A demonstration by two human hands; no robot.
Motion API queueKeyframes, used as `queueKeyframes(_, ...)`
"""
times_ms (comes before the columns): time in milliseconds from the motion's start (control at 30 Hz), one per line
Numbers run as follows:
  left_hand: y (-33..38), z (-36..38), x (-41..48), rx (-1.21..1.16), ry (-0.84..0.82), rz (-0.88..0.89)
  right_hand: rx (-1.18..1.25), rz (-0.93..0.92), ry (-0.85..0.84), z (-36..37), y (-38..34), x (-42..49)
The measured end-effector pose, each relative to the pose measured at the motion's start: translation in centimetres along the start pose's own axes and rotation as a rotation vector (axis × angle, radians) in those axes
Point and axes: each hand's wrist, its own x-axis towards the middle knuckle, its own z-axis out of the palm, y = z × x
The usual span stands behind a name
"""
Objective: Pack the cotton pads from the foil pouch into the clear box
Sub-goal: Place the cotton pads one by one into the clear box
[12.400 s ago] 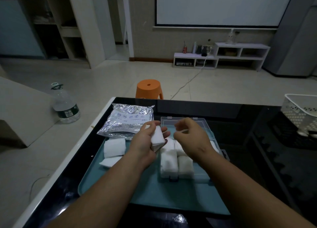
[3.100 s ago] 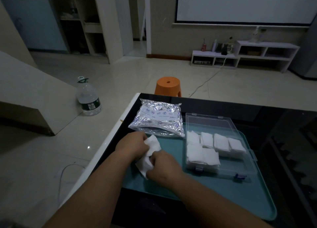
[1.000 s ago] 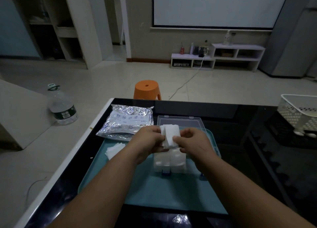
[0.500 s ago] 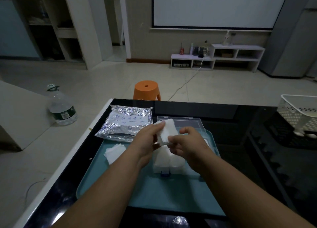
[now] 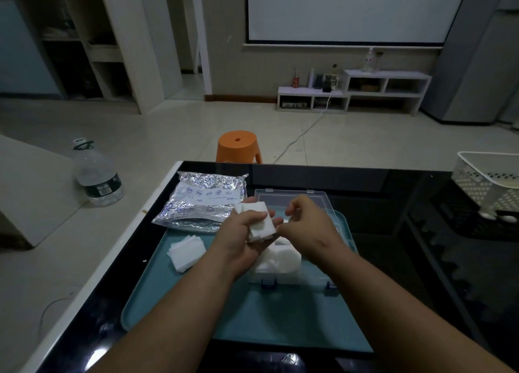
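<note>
Several cotton pads point(image 5: 259, 224) sit gripped in the left hand point(image 5: 238, 238); the right hand point(image 5: 307, 228) curls, its hold unclear; peeling one could spill others beside the clear box point(image 5: 292, 198)

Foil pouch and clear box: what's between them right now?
In the head view, the left hand, gripping a small stack of cotton pads, is held over the gap between the foil pouch and the clear box.

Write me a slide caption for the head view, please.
Left hand holds cotton pads over the open clear box on a teal tray, right hand alongside.
</note>
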Motion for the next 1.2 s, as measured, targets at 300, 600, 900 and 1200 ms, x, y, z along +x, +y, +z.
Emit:
queueKeyframes(300,-0.36,0.34,-0.30,0.147,-0.178,-0.037,-0.185,-0.325,-0.169,0.23,0.66,0.29)
queueKeyframes(600,-0.86,0.02,0.10,0.238,-0.266,-0.018,-0.387,-0.374,-0.111,0.21,0.55,0.44)
queueKeyframes(900,-0.88,0.32,-0.29,0.272,-0.219,-0.090,-0.409,-0.371,-0.160,-0.23,0.12,0.02)
queueKeyframes(1200,-0.86,0.21,-0.38,0.322,-0.225,-0.093,-0.474,-0.363,-0.188,0.02,-0.08,0.05)
